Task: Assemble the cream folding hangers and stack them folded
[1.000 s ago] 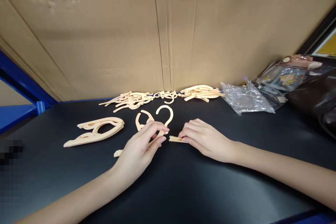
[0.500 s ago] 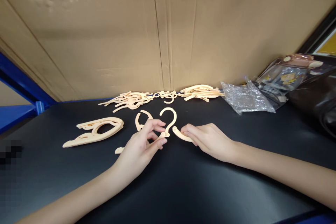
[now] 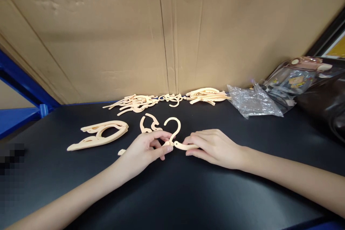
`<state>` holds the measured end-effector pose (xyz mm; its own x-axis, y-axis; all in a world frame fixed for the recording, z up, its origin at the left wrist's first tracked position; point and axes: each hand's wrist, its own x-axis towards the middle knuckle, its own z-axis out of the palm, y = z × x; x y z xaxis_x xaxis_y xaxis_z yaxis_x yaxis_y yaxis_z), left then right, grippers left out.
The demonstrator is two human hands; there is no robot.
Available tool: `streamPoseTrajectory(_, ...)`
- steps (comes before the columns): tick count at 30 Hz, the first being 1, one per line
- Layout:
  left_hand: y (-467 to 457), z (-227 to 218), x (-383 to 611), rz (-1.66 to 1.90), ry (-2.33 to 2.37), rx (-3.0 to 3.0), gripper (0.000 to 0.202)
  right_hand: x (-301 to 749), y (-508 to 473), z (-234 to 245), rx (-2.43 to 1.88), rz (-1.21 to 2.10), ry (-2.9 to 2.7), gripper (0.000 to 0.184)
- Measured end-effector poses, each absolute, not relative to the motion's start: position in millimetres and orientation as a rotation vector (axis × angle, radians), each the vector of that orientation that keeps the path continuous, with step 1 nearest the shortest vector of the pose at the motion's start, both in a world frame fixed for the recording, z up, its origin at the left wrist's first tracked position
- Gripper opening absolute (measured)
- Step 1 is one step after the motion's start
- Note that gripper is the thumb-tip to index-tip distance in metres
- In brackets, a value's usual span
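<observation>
While the left hand [image 3: 147,148] pinches a peach plastic hook [image 3: 178,126] by its stem, centre frame, the right hand [image 3: 212,145] clamps a curved plastic arm [image 3: 183,147], both likely light, stiff.

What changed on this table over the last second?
The right hand turned its curved piece and slid it left until its tip reaches the base of the hook that the left hand holds. Both hands kept their grip. The stacked hangers, the far heaps and the plastic bag stayed put.
</observation>
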<state>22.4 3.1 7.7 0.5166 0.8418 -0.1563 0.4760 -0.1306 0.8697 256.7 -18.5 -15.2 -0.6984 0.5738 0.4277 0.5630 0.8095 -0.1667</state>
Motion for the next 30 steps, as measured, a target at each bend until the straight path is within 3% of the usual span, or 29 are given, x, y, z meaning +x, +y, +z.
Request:
streamPoseTrajectory(16,7.6,15.6,14.3,0.245,0.891,1.654,0.03,256.2,-15.7,-15.0,-0.708,-0.092,-2.559,0.017)
streamPoseTrajectory(30,7.9,14.5,15.6,0.253,0.875,1.561,0.027,254.2,-18.4,-14.4,-0.566,-0.321,-2.474,0.018)
